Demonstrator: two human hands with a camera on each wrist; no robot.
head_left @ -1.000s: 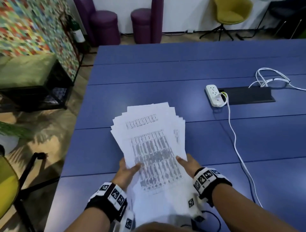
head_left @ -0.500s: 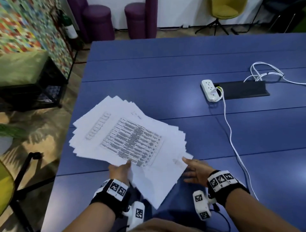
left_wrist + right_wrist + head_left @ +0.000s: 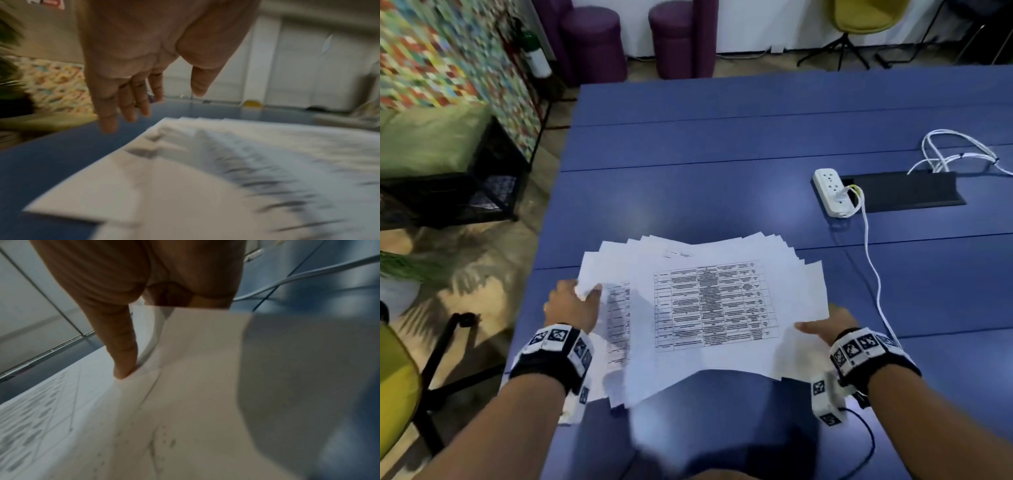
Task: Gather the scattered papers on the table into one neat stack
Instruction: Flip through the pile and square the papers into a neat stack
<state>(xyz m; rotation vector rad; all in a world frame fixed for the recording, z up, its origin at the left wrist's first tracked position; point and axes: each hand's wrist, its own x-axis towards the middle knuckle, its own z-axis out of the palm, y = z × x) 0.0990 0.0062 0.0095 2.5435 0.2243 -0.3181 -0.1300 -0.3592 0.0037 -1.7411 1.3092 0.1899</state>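
Observation:
A fanned bundle of white printed papers [image 3: 705, 308] is over the near part of the blue table [image 3: 722, 137], its long side running left to right. My right hand [image 3: 815, 327] pinches the right edge. In the right wrist view the thumb [image 3: 123, 366] presses on the top sheet of the papers [image 3: 195, 394], and the fingers are hidden beneath. My left hand [image 3: 582, 291] is at the bundle's left edge. The left wrist view shows that left hand [image 3: 164, 97] with straight fingers just above the papers [image 3: 226, 178], holding nothing.
A white power strip [image 3: 832, 192] lies beside a black cable slot [image 3: 904, 192] at the far right. Its white cable [image 3: 869, 260] runs down the table close to my right hand. The table's left edge is near my left hand, with a yellow chair [image 3: 393, 394] beyond it.
The bundle has swung round from pointing far-left to lying crosswise. My right hand has taken its right edge, and my left hand has shifted to the left edge and opened.

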